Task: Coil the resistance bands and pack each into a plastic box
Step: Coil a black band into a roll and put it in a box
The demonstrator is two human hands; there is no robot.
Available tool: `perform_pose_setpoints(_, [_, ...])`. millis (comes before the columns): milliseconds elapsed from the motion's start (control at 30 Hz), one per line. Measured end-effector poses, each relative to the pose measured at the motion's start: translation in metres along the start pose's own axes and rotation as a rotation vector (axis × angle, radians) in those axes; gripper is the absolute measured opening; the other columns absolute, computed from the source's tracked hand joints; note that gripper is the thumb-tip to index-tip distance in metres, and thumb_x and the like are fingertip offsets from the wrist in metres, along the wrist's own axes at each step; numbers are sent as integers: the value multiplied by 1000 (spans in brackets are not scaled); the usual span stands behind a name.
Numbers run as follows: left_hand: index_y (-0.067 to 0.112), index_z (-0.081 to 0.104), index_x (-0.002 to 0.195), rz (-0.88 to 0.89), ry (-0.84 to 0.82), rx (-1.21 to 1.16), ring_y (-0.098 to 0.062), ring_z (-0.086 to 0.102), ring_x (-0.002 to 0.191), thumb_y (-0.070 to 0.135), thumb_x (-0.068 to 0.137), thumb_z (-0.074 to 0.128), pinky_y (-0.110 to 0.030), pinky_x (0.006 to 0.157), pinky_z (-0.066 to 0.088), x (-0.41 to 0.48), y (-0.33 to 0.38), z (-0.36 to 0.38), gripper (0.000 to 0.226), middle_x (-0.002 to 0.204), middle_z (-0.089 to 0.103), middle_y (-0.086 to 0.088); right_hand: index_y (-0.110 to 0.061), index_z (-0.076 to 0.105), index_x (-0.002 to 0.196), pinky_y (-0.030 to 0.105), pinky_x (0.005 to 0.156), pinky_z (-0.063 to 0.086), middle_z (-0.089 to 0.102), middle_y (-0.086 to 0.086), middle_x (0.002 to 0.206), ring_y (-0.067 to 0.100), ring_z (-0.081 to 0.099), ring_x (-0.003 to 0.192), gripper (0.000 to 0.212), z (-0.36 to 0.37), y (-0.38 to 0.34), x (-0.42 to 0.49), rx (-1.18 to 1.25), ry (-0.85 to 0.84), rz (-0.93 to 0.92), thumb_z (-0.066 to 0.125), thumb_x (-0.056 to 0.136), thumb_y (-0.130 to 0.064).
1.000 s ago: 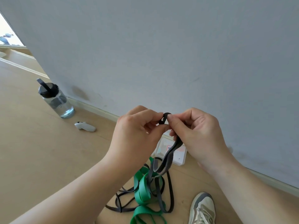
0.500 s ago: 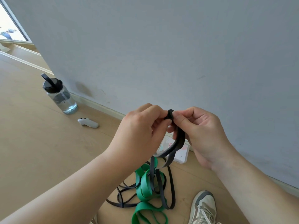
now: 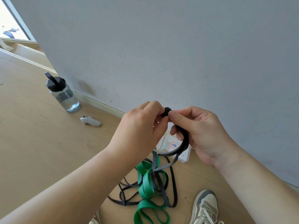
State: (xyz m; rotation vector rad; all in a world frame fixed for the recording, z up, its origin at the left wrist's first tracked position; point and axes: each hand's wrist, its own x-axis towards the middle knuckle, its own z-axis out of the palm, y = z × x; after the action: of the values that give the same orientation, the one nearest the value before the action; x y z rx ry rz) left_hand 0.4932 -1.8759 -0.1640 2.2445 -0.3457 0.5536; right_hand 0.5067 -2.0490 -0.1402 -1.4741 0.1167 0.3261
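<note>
Left hand (image 3: 139, 126) and right hand (image 3: 199, 135) pinch between their fingertips the small rolled start of a black resistance band (image 3: 183, 147), held before the grey wall (image 3: 161, 46); its tail drops into a tangle with a green band (image 3: 147, 180) on the pale wooden floor (image 3: 32, 143). Partly hidden behind the hands, a clear plastic box (image 3: 184, 156) lies by the wall, the blue handwriting on its red-edged label (image 3: 175, 145) too small to read. A water bottle (image 3: 63, 92), a shoe (image 3: 205, 206) and a white controller (image 3: 90, 121) are nearby.

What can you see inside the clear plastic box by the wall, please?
The plastic box shows only a red-bordered label. The right hand and the black band it grips cover much of it, so any contents cannot be told.
</note>
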Motion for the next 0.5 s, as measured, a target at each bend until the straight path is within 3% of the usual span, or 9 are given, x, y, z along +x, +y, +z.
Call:
perform_pose_setpoints(67, [8,71,95,-60,-44,-91,-17,70,68,22,92,74,-40,64,59,1,1,-2,15,79,71,2,-13,75,77,34,55,40,67,23,76,35,48,71,9,-3,-1,1,-12,-6,-1,80,84,-13])
perform_pose_setpoints(167, [12,75,96,-174,-153,-209,-5,72,75,14,91,79,-24,71,58,4,3,-8,7,82,77,9,-14,72,76,31,54,41,60,23,75,29,48,63,15,-9,-2,1,-64,-11,-27,76,90,-9])
perform_pose_setpoints(267, [14,74,97,-159,-222,-218,0,72,81,11,90,78,-17,75,56,7,2,-14,9,84,78,12,-9,70,81,30,54,41,58,17,62,25,46,57,12,-13,-4,3,-134,-50,-45,72,93,-6])
perform_pose_setpoints(400, [17,74,118,-19,-205,-139,-6,67,82,14,92,77,-25,78,56,6,-1,-11,26,91,69,8,-8,70,82,29,52,38,55,18,60,25,42,56,13,-12,-7,3,-150,-66,-48,70,95,-8])
perform_pose_setpoints(500, [22,73,118,49,-189,-26,-3,60,83,24,95,74,-32,75,56,3,-2,-9,22,100,62,10,-7,71,84,30,54,41,57,16,61,24,45,56,12,-11,-5,2,-150,-73,-61,69,96,-7])
